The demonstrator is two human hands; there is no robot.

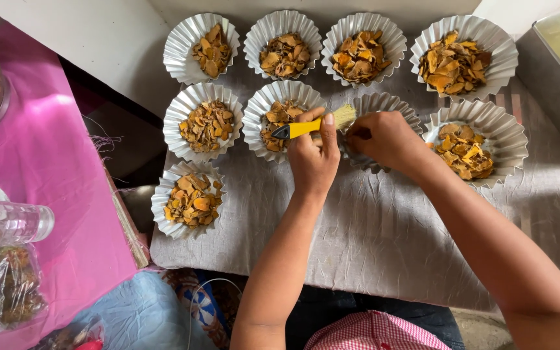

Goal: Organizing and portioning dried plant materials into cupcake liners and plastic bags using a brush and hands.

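Two bare forearms reach up from six o'clock over a grey cloth (371, 227). At centre, the left hand (314, 157) grips a small yellow-handled brush (312, 126), its bristles pointing toward three o'clock. Just beside it, the right hand (384, 138) pinches the rim of a fluted foil cup (384, 107). Filled cups (207, 124) of orange-brown chips ring them from nine to two o'clock.

both hands closed, left hand (314, 155) beside right hand (384, 137)

Pretty cramped spot: the counter (384, 240) was covered in grey cloth, a pink-draped table (53, 188) sat just left, a white wall (98, 39) ran behind, all in soft daylight.
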